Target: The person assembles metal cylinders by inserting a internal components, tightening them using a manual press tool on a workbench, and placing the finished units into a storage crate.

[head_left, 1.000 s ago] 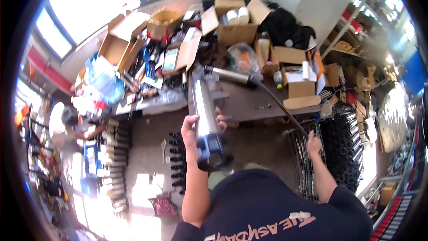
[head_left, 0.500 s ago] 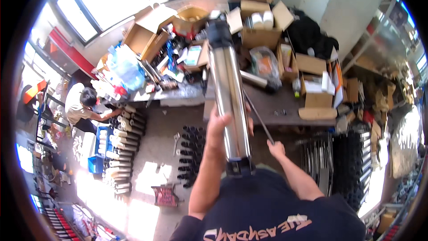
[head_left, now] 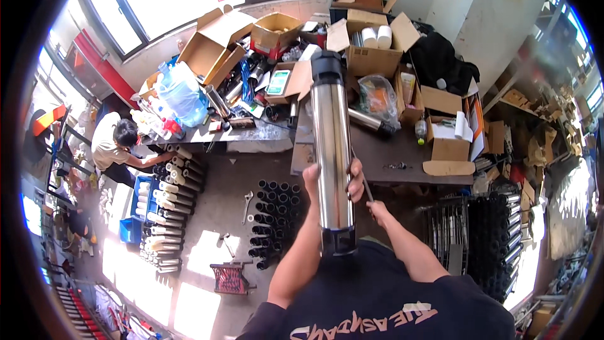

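Observation:
A shiny metal cylinder (head_left: 333, 145) with black end caps stands nearly upright against my front. My left hand (head_left: 311, 181) is wrapped round it from behind, thumb on the left side and fingertips on the right. Its lower black cap (head_left: 339, 241) rests close to my dark shirt, and the upper black cap (head_left: 327, 66) points toward the bench. In my right hand (head_left: 379, 212), to the right of the cylinder, is a thin dark rod (head_left: 369, 192). The rod slants up to the left, and its far end is partly hidden by the left fingers and cylinder.
Ahead is a dark workbench (head_left: 409, 167) with cardboard boxes (head_left: 371, 60), another metal cylinder (head_left: 371, 119) and a plastic bag. Black tubular parts (head_left: 274, 214) stand on the floor. Silver rods and black tubes are racked at right. Another person (head_left: 116, 145) handles cylinders at left.
The cylinder's top has come down and to the right, and the picture is sharper. My right hand has moved left toward the cylinder, so less of the rod shows.

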`<action>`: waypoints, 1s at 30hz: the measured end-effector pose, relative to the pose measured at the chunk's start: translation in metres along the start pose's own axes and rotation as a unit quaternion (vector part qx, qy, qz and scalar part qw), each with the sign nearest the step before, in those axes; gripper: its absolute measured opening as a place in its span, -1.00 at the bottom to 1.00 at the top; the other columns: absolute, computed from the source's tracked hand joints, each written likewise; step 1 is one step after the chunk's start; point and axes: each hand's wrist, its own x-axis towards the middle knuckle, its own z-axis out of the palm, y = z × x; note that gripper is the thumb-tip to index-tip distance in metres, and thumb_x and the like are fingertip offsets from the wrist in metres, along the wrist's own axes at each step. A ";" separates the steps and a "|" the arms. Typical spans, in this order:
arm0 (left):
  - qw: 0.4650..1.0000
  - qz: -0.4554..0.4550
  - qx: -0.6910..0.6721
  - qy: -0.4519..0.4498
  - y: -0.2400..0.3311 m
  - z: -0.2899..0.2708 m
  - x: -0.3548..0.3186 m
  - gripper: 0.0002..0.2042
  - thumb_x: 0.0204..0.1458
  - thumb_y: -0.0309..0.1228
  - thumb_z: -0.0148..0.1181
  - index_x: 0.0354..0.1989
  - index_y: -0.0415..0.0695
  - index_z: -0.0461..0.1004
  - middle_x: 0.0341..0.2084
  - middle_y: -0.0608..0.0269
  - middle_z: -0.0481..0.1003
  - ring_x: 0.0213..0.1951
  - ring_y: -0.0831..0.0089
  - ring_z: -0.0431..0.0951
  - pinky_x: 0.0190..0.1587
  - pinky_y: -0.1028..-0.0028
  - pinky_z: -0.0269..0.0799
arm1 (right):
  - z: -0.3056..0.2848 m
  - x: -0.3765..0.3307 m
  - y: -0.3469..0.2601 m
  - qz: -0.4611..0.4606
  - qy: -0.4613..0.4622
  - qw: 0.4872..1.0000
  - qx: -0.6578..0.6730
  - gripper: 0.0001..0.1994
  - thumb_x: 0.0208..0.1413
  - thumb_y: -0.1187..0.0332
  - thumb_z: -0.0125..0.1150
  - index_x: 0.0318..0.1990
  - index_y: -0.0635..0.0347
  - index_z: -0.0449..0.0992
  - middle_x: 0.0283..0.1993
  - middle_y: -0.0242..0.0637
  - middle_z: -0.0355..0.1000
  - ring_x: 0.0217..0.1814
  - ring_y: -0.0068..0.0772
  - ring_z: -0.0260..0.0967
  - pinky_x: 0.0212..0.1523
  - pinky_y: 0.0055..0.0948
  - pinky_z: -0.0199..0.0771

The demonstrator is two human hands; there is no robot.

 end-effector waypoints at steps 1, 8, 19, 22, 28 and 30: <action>0.990 -0.004 0.121 0.073 0.009 0.011 0.001 -0.35 0.06 0.10 0.13 0.07 -0.27 0.32 -0.19 0.10 0.39 -0.33 0.35 0.48 -0.33 0.38 0.49 | 0.000 -0.001 -0.008 0.005 0.000 1.000 -0.002 -0.79 0.17 0.18 0.18 -0.32 0.10 0.43 -0.56 -0.44 0.22 -0.61 -0.49 0.10 -0.59 -0.37 0.06; 0.970 0.009 0.155 0.188 0.024 -0.038 -0.010 -0.41 0.09 0.10 0.10 0.03 -0.21 0.36 -0.22 0.07 0.47 -0.24 0.18 0.54 -0.12 0.19 0.55 | 0.004 -0.011 -0.043 0.025 -0.026 0.998 -0.057 -0.65 0.12 0.06 0.24 -0.08 0.07 0.48 -0.40 -0.42 0.32 -0.41 -0.46 0.21 -0.43 -0.27 0.14; 0.984 0.020 0.091 0.151 0.015 -0.022 -0.022 -0.43 0.04 0.08 0.08 0.01 -0.18 0.31 -0.33 0.16 0.41 -0.37 0.37 0.48 -0.32 0.35 0.48 | 0.001 0.007 -0.016 -0.050 0.077 0.996 0.010 -0.30 0.08 0.08 0.29 0.33 0.15 0.24 0.12 -0.10 0.42 0.03 -0.16 0.39 -0.05 -0.17 0.42; 0.948 -0.001 0.239 0.208 0.030 -0.002 -0.030 -0.38 0.19 0.18 -0.07 0.17 -0.11 0.35 -0.10 -0.10 0.49 -0.14 0.10 0.58 -0.15 0.16 0.62 | -0.024 0.025 0.012 -0.100 0.124 0.982 -0.103 -0.27 -0.01 -0.05 0.34 0.28 0.12 0.34 0.29 -0.02 0.33 0.33 -0.05 0.25 0.28 -0.05 0.22; 0.968 -0.033 0.062 0.241 0.029 -0.065 -0.042 -0.34 0.19 0.30 -0.12 0.02 -0.11 0.37 -0.28 0.02 0.53 -0.33 0.11 0.59 -0.25 0.09 0.61 | -0.032 -0.006 0.057 -0.061 0.250 0.949 -0.182 -0.30 -0.03 -0.04 0.40 0.12 0.35 0.43 0.06 0.03 0.50 0.13 -0.07 0.45 0.16 -0.21 0.41; 0.947 -0.008 0.142 0.288 0.029 -0.070 -0.047 -0.32 0.19 0.32 -0.17 0.01 -0.14 0.35 -0.35 0.05 0.51 -0.41 0.15 0.58 -0.36 0.16 0.64 | -0.037 -0.028 0.062 -0.043 0.249 0.949 -0.189 -0.32 -0.03 -0.04 0.39 0.10 0.34 0.45 0.04 0.02 0.52 0.12 -0.05 0.47 0.15 -0.22 0.42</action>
